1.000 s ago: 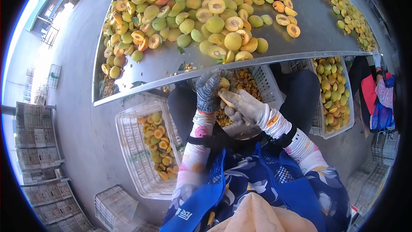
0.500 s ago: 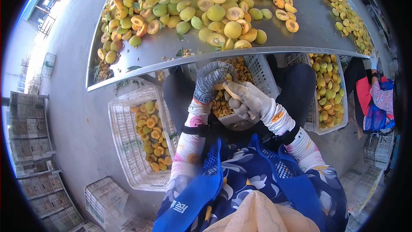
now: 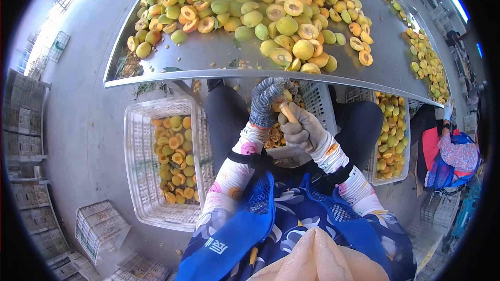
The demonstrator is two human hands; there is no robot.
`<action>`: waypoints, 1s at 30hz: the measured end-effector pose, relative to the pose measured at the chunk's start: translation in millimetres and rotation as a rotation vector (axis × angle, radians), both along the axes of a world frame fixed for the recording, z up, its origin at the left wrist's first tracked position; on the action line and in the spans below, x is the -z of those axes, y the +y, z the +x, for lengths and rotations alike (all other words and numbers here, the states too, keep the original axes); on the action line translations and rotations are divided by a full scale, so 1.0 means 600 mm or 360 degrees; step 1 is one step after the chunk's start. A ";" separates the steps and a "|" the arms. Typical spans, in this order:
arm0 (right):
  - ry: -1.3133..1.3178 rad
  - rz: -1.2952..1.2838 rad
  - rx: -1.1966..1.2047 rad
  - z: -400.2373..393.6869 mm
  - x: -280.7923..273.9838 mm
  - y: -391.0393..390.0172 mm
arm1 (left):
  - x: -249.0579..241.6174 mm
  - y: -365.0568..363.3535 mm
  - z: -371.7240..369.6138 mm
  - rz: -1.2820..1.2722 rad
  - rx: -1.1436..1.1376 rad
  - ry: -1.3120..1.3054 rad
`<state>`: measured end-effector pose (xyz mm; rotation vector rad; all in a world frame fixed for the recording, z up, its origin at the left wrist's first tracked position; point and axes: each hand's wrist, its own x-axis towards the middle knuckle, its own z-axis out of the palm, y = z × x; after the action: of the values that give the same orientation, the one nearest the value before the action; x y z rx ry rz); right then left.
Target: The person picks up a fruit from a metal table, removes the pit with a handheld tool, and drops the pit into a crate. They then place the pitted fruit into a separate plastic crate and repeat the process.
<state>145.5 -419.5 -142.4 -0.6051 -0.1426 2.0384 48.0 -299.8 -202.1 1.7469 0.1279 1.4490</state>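
My left hand (image 3: 266, 105), in a dark grey knitted glove, is curled around an apricot (image 3: 287, 95) that shows only in part. My right hand (image 3: 304, 129), in a paler, stained glove, grips a tool with a light wooden handle (image 3: 288, 113). The tool's working end meets the fruit and is hidden by the left hand. Both hands are close together over a crate (image 3: 320, 105) that holds brown pits or fruit pieces. Just beyond them runs the front rim of the metal table (image 3: 224, 74), with a heap of whole and halved apricots (image 3: 260, 18) on it.
A white crate (image 3: 139, 169) with apricot halves stands to the left, another crate (image 3: 388, 179) of fruit to the right. A co-worker (image 3: 449, 156) sits at the far right by the table. Empty-looking stacked crates (image 3: 99, 229) line the left floor.
The view has tilted and shifted a little. My right hand has turned, so the tool's handle now points more down toward me. Both hands stay together around the fruit.
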 end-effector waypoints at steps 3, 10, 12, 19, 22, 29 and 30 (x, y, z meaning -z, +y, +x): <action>0.0088 0.0080 -0.0022 -0.006 0.004 -0.004 | -0.005 -0.006 -0.012 -0.0729 0.0496 -0.0088; 0.1005 0.0334 -0.0012 -0.047 0.023 0.006 | -0.034 -0.020 -0.016 -0.0438 -0.0020 -0.0083; 0.0382 0.0193 0.0000 -0.040 0.000 0.010 | -0.024 -0.013 -0.019 -0.0050 -0.0359 0.0086; 0.0512 0.0419 -0.0022 -0.050 -0.010 -0.012 | -0.064 -0.021 -0.028 -0.0975 0.0465 -0.0174; 0.1003 0.0498 -0.0101 -0.091 -0.018 -0.031 | 0.116 -0.007 0.043 -0.2042 0.0655 -0.1063; -0.1131 0.0273 0.0387 -0.032 -0.022 -0.034 | -0.110 -0.037 -0.130 -0.2268 0.0525 -0.0698; -0.1841 0.0263 0.0339 -0.031 -0.019 -0.039 | -0.136 -0.037 -0.164 -0.2160 0.0413 -0.0574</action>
<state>126.8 -442.6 -131.2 -1.5429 -0.8630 1.2367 -50.7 -322.1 -120.2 0.3725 0.5215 0.9987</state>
